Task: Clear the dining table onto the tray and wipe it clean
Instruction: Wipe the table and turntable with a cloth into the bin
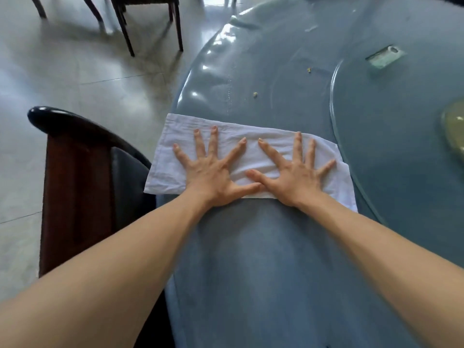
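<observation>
A white cloth [173, 156] lies flat on the blue-covered dining table [251, 259], its left end hanging slightly past the table edge. My left hand [213, 172] and my right hand [293, 177] both press flat on the cloth, fingers spread wide, thumbs almost touching. Neither hand grips it. Two small crumbs [255, 94] [309, 69] lie on the table beyond the cloth. No tray is in view.
A glass turntable [334, 96] covers the right side, carrying a small clear rectangular item [384, 57] and a yellowish dish [454, 129] at the frame edge. A dark wooden chair [75, 172] stands close at the left. More chair legs [128, 33] stand on the tiled floor behind.
</observation>
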